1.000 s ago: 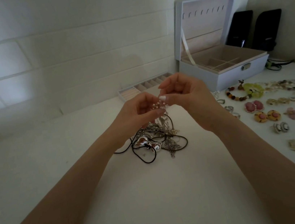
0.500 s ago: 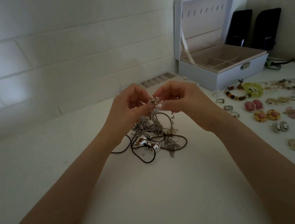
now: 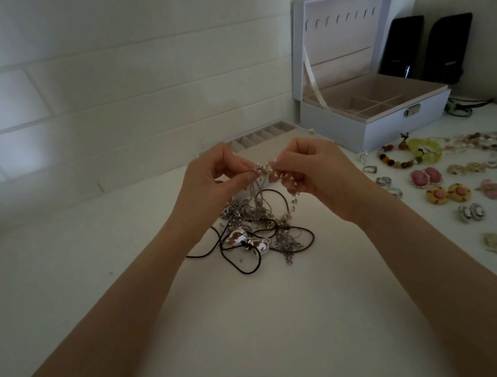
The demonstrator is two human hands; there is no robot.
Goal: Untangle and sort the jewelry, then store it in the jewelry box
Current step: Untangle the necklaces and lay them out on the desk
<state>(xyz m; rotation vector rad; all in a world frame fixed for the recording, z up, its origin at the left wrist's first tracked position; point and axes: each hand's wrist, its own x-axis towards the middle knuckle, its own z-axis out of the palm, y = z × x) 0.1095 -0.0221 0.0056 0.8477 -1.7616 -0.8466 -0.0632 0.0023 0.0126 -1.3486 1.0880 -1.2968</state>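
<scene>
Head view is showing each hand's grip clamped in a pinch on one pearl-beaded strand (image 3: 265, 171), the left hand (image 3: 208, 187) and right hand (image 3: 324, 177) holding it raised and close together, probably so the knot is sitting slack between the two pinches for picking apart. Below, the strand is trailing into the tangle (image 3: 257, 215) of silver chains and black cord lying on the bench (image 3: 229, 334), whose weight is likely anchoring the rest. Off to the right, sorted earrings (image 3: 447, 194) and bracelets (image 3: 396, 158) are lying in rows near the open jewelry box (image 3: 385, 127), seemingly waiting for storage.
</scene>
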